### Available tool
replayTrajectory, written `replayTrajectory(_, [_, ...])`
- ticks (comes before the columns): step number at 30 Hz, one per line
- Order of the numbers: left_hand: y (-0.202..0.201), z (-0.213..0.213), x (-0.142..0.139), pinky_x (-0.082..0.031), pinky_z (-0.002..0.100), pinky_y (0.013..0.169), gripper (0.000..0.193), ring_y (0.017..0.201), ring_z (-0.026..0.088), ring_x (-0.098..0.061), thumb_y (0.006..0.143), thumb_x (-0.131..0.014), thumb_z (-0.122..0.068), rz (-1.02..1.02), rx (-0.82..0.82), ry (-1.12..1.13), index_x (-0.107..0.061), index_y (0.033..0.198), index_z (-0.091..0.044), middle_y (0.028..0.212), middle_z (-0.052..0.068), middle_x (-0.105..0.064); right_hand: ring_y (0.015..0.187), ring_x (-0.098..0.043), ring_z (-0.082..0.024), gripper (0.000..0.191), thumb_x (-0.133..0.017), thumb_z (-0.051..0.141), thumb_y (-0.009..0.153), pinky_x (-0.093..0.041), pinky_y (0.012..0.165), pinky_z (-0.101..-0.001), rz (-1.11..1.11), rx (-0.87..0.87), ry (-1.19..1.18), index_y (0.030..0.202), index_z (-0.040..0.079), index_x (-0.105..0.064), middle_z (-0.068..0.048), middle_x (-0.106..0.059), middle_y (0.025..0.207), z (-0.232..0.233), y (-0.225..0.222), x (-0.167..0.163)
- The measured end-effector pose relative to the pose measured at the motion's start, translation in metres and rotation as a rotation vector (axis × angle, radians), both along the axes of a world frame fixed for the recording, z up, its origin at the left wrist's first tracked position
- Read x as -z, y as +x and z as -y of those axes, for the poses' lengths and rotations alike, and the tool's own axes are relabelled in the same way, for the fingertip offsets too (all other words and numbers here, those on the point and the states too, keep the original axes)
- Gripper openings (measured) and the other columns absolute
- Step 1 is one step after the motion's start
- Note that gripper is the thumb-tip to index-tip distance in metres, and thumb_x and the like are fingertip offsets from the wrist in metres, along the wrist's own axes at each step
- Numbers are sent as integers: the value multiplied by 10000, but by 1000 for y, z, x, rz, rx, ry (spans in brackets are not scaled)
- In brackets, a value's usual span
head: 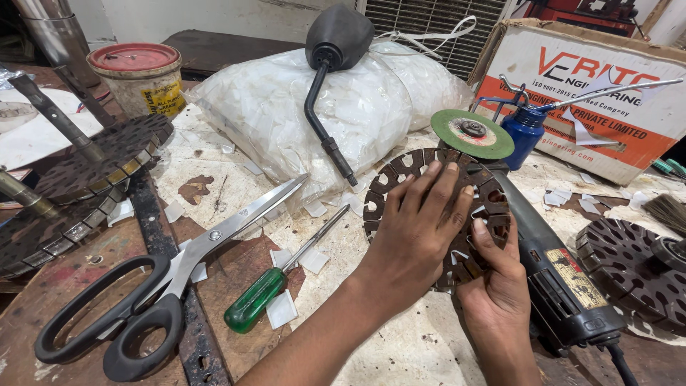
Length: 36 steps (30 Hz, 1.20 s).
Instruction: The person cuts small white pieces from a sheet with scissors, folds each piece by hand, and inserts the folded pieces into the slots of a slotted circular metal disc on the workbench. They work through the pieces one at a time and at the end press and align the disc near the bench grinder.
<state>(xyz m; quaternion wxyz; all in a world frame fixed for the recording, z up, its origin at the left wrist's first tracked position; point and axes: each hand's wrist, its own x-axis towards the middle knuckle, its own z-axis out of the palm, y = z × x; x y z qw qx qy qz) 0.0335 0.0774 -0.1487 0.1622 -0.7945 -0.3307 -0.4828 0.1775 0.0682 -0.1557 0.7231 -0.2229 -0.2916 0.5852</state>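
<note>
Here, hands (421, 229) on slotted steel disc (400, 186).

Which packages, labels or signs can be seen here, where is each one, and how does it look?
White and orange cardboard box: back right, tilted, orange band below.
Red-lidded round tin: back left, yellow label.
Clear plastic bag of white scraps: back centre, bulging.
Worn yellow and red label: on the black angle grinder, beside the right hand.

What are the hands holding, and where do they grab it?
Both the left hand and right hand hold the round slotted metal disc, gripping its near-right edge.
</note>
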Motion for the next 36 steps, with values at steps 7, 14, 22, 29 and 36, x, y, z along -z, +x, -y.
replayTrajectory(7, [0, 4, -6, -295, 543, 1225, 562, 1512, 341, -363, 882, -564, 4, -43, 12, 18, -516, 1437, 74, 1545, 214, -425, 1163, -649, -189, 458, -603, 49, 950, -543, 1013, -406, 16, 15, -12, 1399, 125, -554, -61, -651, 1272, -1, 3, -1])
replayTrajectory(14, [-3, 11, -13, -343, 587, 1184, 547, 1483, 364, -402, 874, -602, -45, -98, -27, 23, -539, 1403, 74, 1524, 214, -436, 1172, -647, -202, 495, -613, 16, 943, -539, 1026, -418, -4, -7, -6, 1422, 111, -531, -71, -647, 1274, 0, 4, -1])
replayTrajectory(22, [-4, 18, -20, -394, 560, 1156, 596, 1469, 381, -418, 848, -615, -29, -172, -94, 23, -515, 1419, 108, 1524, 221, -428, 1190, -649, -196, 525, -601, -19, 920, -535, 1041, -406, -6, 5, -13, 1426, 101, -532, -74, -654, 1284, 1, 4, -1])
replayTrajectory(29, [-8, 18, -14, -406, 519, 1175, 635, 1454, 400, -445, 871, -589, -59, -191, -132, 54, -458, 1467, 119, 1524, 274, -427, 1189, -639, -208, 496, -599, -9, 951, -531, 1024, -395, 31, -17, 62, 1436, 68, -527, -92, -644, 1301, 2, 2, 0])
replayTrajectory(36, [-8, 6, -4, -414, 543, 1207, 488, 1436, 502, -470, 995, -553, -94, -134, -103, 124, -470, 1441, 87, 1517, 386, -426, 1174, -645, -197, 493, -596, 2, 961, -531, 1018, -383, 83, -32, 99, 1444, 68, -522, -90, -641, 1311, -3, 0, -1])
